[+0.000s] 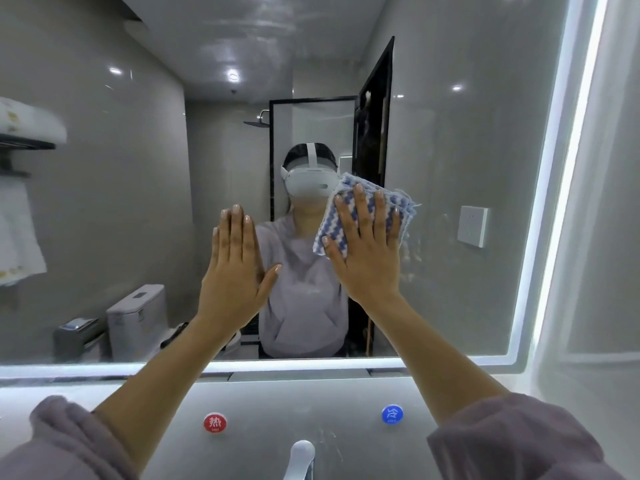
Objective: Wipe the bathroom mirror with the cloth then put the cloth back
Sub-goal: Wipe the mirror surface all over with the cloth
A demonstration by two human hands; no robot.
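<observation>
Far left edge of the mirror (467, 150): reflection of a folded towel (31, 123) on a rack, cut off by the frame. Below it, twd the bottom left corner, a bin (76, 336) w/ a shiny lid, can't see inside, then a toilet (138, 317) w/ the lid down afaict.

Under the mirror's bottom edge there's a red knob (215, 423). Above it the left hand (235, 271) is flat, fingers straight and together, thumb out, holding nothing. Can't tell if the palm really touches the glass.

Tap (301, 459) is bottom centre, spout cut off.

Cloth (346, 181), blue/white zigzag, sits about mid mirror, a bit right of centre, well off every edge. Folded into a pad and tilted, one corner pointing up, another out right. Looks near square from what shows, so no real long axis imo. The lower part is hidden under the palm.

Right hand (367, 251) is spread flat over it, fingers straight and fanned, pressing it on the glass, no curl.

Blue knob (392, 414) is below that. Further right is a reflected wall plate (472, 226), then the lit strip (561, 168) along the right edge. The person's face is behind a headset and the cloth.
</observation>
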